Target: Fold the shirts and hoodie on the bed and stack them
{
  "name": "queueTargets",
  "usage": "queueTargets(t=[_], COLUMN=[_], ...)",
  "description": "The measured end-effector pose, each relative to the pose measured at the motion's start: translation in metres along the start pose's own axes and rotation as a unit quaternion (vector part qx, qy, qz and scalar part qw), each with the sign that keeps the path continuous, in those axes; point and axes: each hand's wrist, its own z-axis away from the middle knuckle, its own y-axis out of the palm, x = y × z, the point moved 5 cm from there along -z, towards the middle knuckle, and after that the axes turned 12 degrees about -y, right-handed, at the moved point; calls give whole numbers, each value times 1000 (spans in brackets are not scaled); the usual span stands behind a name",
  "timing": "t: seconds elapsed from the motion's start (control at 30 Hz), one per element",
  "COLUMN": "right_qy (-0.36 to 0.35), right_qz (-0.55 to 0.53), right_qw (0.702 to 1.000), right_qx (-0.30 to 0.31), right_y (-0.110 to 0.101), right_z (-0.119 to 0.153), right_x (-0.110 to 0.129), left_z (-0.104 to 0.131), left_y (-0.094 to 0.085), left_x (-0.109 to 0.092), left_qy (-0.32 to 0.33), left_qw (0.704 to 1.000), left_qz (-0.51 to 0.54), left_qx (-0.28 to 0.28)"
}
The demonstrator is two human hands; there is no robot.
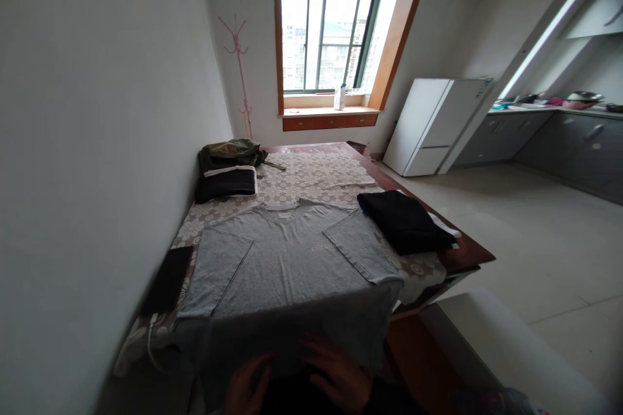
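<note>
A grey short-sleeved T-shirt lies spread face up on the table, its collar toward the window and both sleeves laid out to the sides. Its lower part drops over the near edge into shadow. Close to that hanging part, at the bottom of the view, is my left hand, with thumb and fingers apart. My right hand is beside it, fingers spread over the dark cloth. Whether either hand touches the shirt is hard to tell in the dim light. Neither hand shows anything held.
Folded black clothes lie right of the shirt. Another folded dark garment and an olive bag sit at the back left. A dark flat device with a white cable lies by the wall. A patterned cloth covers the table.
</note>
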Motion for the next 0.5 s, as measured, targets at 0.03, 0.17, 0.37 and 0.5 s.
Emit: queueTargets(t=[0.03, 0.17, 0.37, 0.5], right_qy=[13, 48, 70, 111], right_qz=[-19, -92, -145, -131], right_qw=[999, 988, 968, 951], right_qx=[-24, -113, -194, -259], right_y=[2, -16, -52, -71], right_z=[3, -8, -30, 0], right_x=[-7, -21, -36, -58], left_z=[0, -19, -62, -57], left_y=[-1, -6, -11, -35], left_x=[4, -15, -28, 0], left_qy=[-34, -84, -97, -142], left_qw=[999, 986, 981, 979], left_qz=[31, 114, 143, 142], left_qx=[14, 90, 88, 37])
